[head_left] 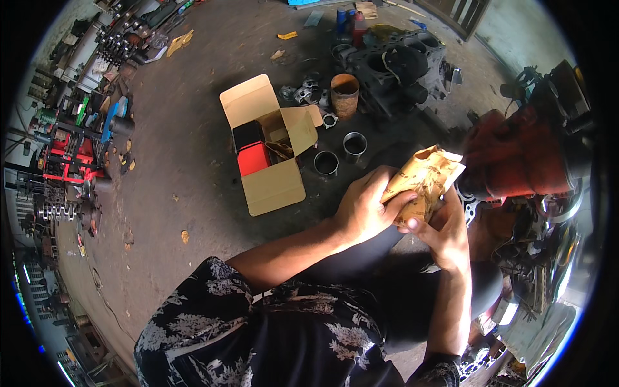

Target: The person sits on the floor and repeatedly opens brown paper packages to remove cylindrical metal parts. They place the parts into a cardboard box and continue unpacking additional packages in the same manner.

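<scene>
Both my hands hold a crumpled package wrapped in yellow-brown printed paper (425,177); what lies inside the wrapping is hidden. My left hand (369,205) grips it from the left, thumb pressed on its lower front. On the right side my right hand (446,233) closes around the lower end, with its thumb near the left one. Beyond my left hand two metal cylinder sleeves (325,164) stand upright on the floor. Left of them sits an open cardboard box (276,192), flaps spread, with a red box (253,158) and a dark box (247,134) inside.
A rusty cylinder (345,97) and a dark engine block (393,74) stand at the far side. Close on my right is a large red machine part (516,155) among piled metal parts. Crankshafts and a red frame (76,155) line the left edge. Scraps lie on the concrete floor (174,142).
</scene>
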Action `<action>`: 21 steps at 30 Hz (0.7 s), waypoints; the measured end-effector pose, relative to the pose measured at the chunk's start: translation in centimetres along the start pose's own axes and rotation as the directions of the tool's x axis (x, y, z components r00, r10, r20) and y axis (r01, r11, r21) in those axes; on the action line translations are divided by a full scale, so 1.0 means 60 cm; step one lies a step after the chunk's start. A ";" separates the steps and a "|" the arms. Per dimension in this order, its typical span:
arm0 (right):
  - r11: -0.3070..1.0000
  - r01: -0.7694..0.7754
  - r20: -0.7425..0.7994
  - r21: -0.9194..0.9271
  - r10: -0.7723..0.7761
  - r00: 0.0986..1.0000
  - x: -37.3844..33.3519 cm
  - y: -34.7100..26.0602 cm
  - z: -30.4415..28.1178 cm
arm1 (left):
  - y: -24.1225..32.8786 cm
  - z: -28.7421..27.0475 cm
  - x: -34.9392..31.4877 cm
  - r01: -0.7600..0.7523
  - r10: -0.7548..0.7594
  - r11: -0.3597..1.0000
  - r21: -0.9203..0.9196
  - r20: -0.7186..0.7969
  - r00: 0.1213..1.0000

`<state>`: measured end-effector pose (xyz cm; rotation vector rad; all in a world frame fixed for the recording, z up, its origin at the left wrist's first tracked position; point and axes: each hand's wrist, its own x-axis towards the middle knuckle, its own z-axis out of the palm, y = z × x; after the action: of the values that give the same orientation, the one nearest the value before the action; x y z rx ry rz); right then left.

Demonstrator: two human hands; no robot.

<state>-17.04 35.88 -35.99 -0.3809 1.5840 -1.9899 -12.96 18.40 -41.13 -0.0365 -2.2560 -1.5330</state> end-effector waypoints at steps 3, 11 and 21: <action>0.992 -0.097 -0.060 -0.087 0.092 0.994 0.008 -0.005 0.000 | -0.013 -0.009 0.006 0.004 -0.008 0.998 -0.067 -0.054 0.998; 0.750 -0.190 -0.281 -0.634 0.005 0.960 0.003 -0.006 -0.007 | -0.010 -0.108 0.069 -0.130 0.135 0.984 -0.120 0.041 0.990; 0.454 0.191 -0.012 -0.870 -0.407 0.913 -0.023 -0.061 -0.013 | -0.024 -0.346 0.144 -0.210 0.155 0.912 0.352 0.180 0.971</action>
<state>-17.29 37.81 -32.50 -0.8997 2.7857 -1.2882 -14.62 -2.52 -32.99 -0.2545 -2.5414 -1.0208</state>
